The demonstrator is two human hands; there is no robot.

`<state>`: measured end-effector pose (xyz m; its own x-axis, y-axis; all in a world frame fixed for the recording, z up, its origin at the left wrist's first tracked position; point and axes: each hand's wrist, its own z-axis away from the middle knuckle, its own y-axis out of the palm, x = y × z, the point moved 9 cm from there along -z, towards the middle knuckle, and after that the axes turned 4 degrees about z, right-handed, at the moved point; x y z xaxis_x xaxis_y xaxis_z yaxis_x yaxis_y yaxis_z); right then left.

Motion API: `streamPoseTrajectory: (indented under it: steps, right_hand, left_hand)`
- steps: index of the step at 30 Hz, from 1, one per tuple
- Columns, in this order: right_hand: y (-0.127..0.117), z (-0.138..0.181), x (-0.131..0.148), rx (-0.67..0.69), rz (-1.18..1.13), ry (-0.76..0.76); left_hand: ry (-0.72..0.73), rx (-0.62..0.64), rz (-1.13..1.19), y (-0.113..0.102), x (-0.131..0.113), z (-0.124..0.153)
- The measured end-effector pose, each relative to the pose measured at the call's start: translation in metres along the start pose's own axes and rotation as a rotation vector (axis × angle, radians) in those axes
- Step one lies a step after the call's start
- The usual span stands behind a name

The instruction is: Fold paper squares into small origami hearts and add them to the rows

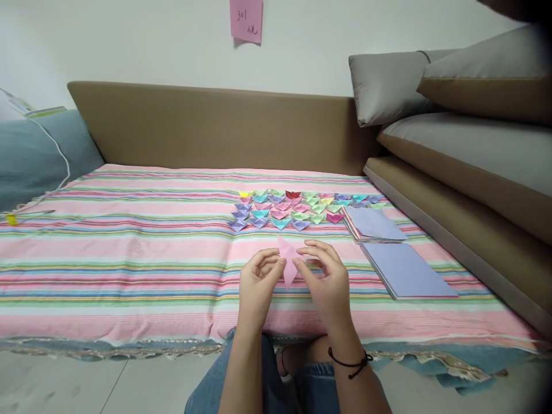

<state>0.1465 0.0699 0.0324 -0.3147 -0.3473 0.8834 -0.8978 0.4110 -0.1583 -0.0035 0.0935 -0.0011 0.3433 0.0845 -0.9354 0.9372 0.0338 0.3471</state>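
A small folded piece of pink paper (pixel 290 265), pointed at top and bottom, is held upright above the striped cloth. My left hand (pixel 261 282) pinches its left edge between thumb and fingers. On the other side, my right hand (pixel 326 280) has thumb and forefinger closed on the right edge, its other fingers curled loosely. Just beyond my hands, rows of small folded paper boats (pixel 280 214) in purple, pink, green, blue, yellow and red lie on the cloth.
Right of the boats lie two stacks of square paper, a smaller stack (pixel 377 223) behind a larger stack (pixel 409 270). Grey and brown cushions (pixel 483 144) are piled at the right. A brown backrest (pixel 224 126) stands behind; a white cable (pixel 58 149) hangs at left.
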Motion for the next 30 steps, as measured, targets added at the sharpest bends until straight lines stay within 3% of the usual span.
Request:
streamPoseTrajectory:
  steps: [3,10,20,30]
  right_hand:
    - [0.003,0.001,0.012,0.0,0.13,-0.101]
    - [0.018,0.002,0.003,0.16,-0.114,0.03]
    - [0.023,0.005,-0.007,0.222,-0.271,0.161]
    - [0.023,0.005,-0.007,0.231,-0.298,0.187]
  left_hand:
    - [0.03,0.028,0.011,0.003,-0.004,0.0]
    - [0.022,0.036,0.039,0.004,-0.005,0.001]
    - [0.024,0.052,-0.005,0.003,-0.005,0.0]
    - [0.079,0.102,-0.131,0.004,-0.005,-0.002]
